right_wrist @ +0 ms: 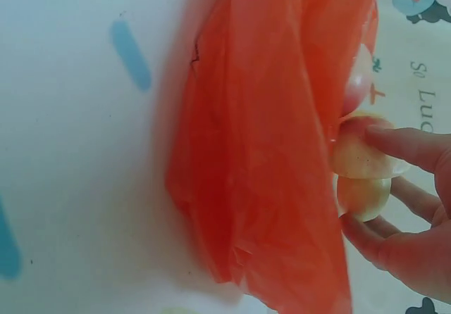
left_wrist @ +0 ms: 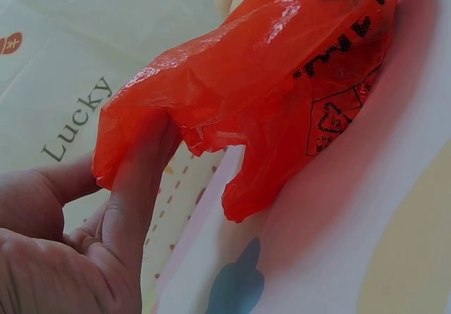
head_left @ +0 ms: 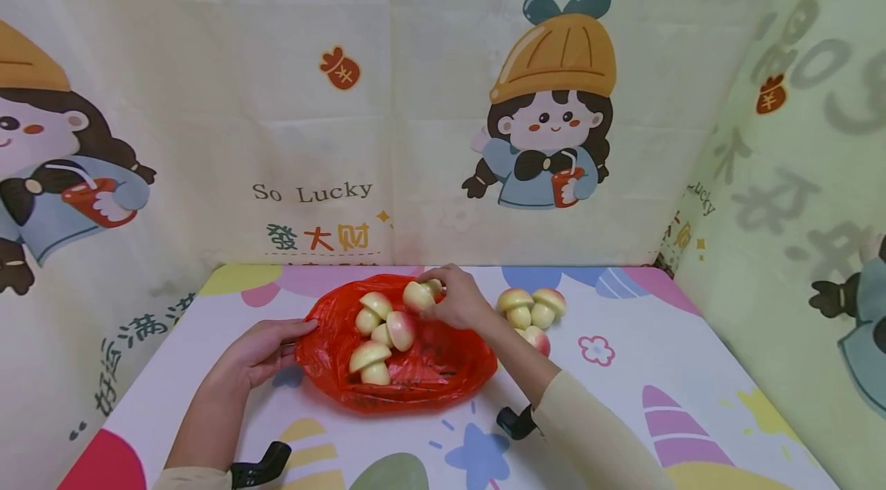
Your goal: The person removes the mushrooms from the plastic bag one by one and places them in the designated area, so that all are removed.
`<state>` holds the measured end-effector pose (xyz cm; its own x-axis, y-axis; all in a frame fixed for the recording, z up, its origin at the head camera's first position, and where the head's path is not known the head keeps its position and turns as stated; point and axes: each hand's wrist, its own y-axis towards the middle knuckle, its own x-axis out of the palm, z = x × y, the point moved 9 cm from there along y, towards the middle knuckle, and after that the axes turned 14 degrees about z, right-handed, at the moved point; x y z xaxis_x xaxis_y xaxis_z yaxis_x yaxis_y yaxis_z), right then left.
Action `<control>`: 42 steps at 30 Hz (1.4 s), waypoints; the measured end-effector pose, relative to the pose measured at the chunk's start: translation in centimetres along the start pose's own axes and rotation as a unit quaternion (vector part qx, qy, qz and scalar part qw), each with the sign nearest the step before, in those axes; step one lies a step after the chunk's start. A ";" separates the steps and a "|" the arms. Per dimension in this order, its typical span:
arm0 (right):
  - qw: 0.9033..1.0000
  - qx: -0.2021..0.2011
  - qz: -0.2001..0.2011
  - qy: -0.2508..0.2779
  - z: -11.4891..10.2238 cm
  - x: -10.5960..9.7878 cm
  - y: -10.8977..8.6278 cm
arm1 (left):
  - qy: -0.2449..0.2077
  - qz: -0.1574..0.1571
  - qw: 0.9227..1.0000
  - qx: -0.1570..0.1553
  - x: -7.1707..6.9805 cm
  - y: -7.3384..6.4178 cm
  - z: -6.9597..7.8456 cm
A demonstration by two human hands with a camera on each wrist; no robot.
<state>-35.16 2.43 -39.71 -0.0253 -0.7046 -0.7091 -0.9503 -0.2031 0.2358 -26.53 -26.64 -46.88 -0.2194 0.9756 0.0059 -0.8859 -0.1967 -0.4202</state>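
Red bag [head_left: 388, 399] pinched by left hand [head_left: 259, 351] at 9 o'clock; mushroom [head_left: 417, 297] grasped by right hand [head_left: 453, 304] at 1; three mushrooms [head_left: 400, 331] inside; three loose mushrooms [head_left: 517, 309], 3 o'clock, one part-hidden by forearm [head_left: 519, 355]

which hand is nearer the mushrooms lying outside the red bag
Right: the right hand is just left of those mushrooms; the left hand is farther left, at the edge of the red bag.

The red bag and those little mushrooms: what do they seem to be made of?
The red bag looks like thin, glossy plastic film: it is crinkled, slightly see-through and catches bright highlights. The mushrooms look like smooth, faintly shiny imitations, some caps blending cream into pink; perhaps foam or plastic, though the surface alone cannot settle it.
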 end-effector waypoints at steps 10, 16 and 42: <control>1.000 -0.008 0.010 0.011 -0.8 -1.8 -1.0 | -0.002 -0.002 1.000 0.001 -0.2 0.1 -0.2; 1.000 -0.006 0.013 0.012 -0.9 -2.6 -1.5 | -0.007 -0.001 1.000 -0.004 -0.3 -0.1 -0.3; 0.997 0.030 0.041 0.051 0.7 -6.6 -4.0 | -0.011 -0.011 1.000 -0.006 0.0 -0.1 -0.1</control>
<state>-31.45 8.37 -36.44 -0.0754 -0.7828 -0.6177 -0.9631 -0.1033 0.2485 -26.45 -26.66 -46.91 -0.2097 0.9771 0.0353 -0.8858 -0.1745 -0.4301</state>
